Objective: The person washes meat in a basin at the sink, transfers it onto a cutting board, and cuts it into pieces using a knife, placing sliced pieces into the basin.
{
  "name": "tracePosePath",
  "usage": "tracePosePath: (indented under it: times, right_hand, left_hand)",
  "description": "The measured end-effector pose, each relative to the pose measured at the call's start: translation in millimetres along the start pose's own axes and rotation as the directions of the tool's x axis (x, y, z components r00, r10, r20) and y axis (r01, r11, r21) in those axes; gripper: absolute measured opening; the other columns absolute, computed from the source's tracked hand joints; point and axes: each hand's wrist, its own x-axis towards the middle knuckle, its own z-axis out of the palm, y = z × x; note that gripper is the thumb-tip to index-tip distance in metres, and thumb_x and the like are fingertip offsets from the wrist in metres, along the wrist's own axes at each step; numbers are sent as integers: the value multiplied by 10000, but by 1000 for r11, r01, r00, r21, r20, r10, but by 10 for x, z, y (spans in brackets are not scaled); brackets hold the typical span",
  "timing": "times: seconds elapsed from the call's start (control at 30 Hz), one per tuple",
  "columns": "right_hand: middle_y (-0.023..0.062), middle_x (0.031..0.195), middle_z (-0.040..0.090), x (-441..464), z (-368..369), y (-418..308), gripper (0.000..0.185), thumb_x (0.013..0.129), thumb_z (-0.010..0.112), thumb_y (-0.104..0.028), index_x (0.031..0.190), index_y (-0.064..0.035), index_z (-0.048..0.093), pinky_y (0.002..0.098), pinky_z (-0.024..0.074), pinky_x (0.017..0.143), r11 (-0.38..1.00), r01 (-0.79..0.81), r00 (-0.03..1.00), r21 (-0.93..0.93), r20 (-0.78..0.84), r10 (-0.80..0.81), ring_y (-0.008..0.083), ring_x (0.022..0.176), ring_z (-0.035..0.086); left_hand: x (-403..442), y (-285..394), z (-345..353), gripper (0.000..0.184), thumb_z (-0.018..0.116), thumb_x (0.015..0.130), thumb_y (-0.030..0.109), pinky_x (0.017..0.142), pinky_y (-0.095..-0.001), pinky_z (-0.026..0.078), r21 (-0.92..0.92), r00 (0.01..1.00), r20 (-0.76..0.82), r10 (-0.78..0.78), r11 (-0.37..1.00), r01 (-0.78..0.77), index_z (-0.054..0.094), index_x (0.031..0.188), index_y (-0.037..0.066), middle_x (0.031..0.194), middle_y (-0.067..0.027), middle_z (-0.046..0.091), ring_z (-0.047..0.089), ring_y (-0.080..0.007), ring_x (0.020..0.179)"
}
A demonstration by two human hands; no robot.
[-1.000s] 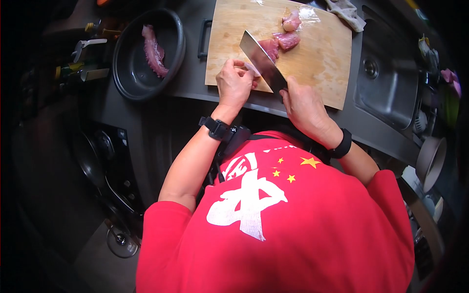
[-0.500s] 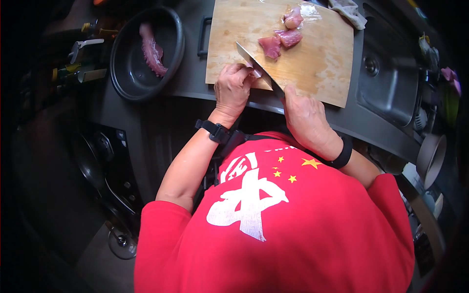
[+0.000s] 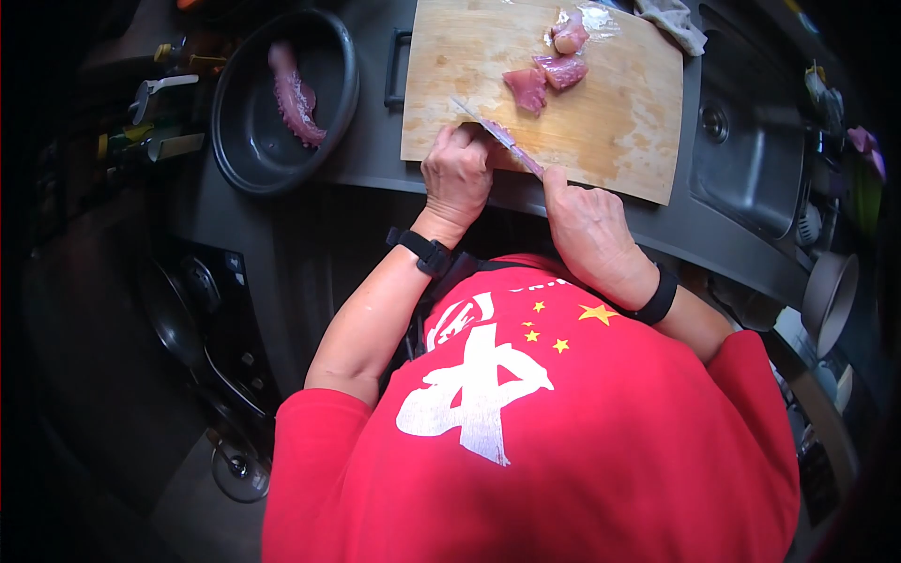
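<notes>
My right hand [image 3: 589, 221] grips the handle of a kitchen knife [image 3: 489, 123], its blade slanting up and left over the near edge of a wooden cutting board [image 3: 610, 141]. A pink strip of raw octopus [image 3: 508, 139] shows along the blade. My left hand [image 3: 457, 171] is closed with fingers curled beside the blade, at this piece; the fingertips are mostly hidden. Farther back on the board lie pink raw chunks: one [image 3: 527, 88] on the left, one [image 3: 561, 70] touching it, and one [image 3: 569, 34] behind.
A dark round bowl [image 3: 225, 141] left of the board holds an octopus tentacle [image 3: 297, 98]. The sink [image 3: 746, 178] lies to the right, with a pale cloth [image 3: 674, 21] near its back corner. Clear plastic [image 3: 599, 21] rests on the board's far edge. A round pan [image 3: 830, 305] stands at far right.
The knife's blade has turned so its face shows less, and the pink strip now shows along it. My left hand has rotated slightly, hiding its fingertips. The view has shifted a little.
</notes>
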Motion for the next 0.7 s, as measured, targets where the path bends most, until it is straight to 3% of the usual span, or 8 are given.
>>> tracePosePath:
  times: [0.23, 0.3, 0.33, 0.47, 0.57, 0.63, 0.7]
  right_hand:
    - [214, 637, 634, 148, 0, 93, 54, 867, 542, -27, 878, -2, 496, 470, 531, 540, 994, 94, 994, 49, -58, -91, 379, 615, 676]
    - [280, 752, 634, 315, 95, 67, 88, 848, 507, 23, 928, 14, 471, 546, 494, 620, 993, 58, 998, 108, 7, -59, 464, 720, 637]
    - [280, 752, 634, 398, 93, 40, 88, 848, 507, 23, 928, 14, 471, 546, 494, 620, 993, 59, 998, 105, 2, -60, 464, 720, 637]
    - [280, 798, 639, 621, 135, 191, 102, 892, 553, -36, 954, 20, 496, 551, 486, 669, 978, -8, 999, 208, -32, 15, 481, 766, 626]
    - [292, 790, 636, 550, 188, 400, 159, 924, 580, -109, 975, 28, 516, 557, 483, 685, 953, -5, 995, 302, -92, 34, 496, 782, 625]
    - [309, 778, 630, 499, 207, 442, 212, 941, 601, -163, 982, 34, 533, 567, 473, 679, 900, -3, 988, 437, -139, 72, 505, 774, 619]
    - [307, 777, 632, 457, 112, 442, 212, 940, 606, -162, 994, 31, 539, 565, 476, 680, 892, -31, 987, 451, -130, 100, 502, 775, 622]
  left_hand:
    - [17, 8, 8, 117, 631, 773, 45, 684, -415, 534, -20, 1000, -8, 2, 1000, -2, 705, 859, 75, 865, -93, 650, 617, -319, 790]
    - [-7, -15, 20, 106, 626, 775, 44, 680, -417, 533, 11, 1000, 12, -2, 1000, 2, 696, 848, 75, 862, -91, 645, 615, -317, 786]
    - [1, -16, 26, 96, 620, 777, 44, 677, -419, 531, 42, 1000, 28, -4, 999, 2, 688, 838, 75, 858, -88, 639, 613, -314, 782]
    - [22, 13, 3, 46, 645, 795, 62, 679, -420, 526, 36, 999, 33, -17, 999, 16, 677, 826, 72, 847, -85, 630, 614, -308, 787]
    - [24, 24, -26, 104, 737, 824, 129, 736, -404, 526, -44, 998, 51, -46, 998, 49, 707, 877, 44, 891, -112, 677, 650, -325, 837]
    - [7, 33, -37, 100, 735, 825, 121, 738, -404, 526, -40, 997, 41, -65, 997, 67, 706, 878, 42, 893, -116, 678, 650, -322, 834]
    - [-4, 26, -26, 95, 733, 825, 113, 740, -404, 527, -42, 997, 31, -73, 996, 74, 705, 879, 39, 896, -120, 679, 651, -318, 832]
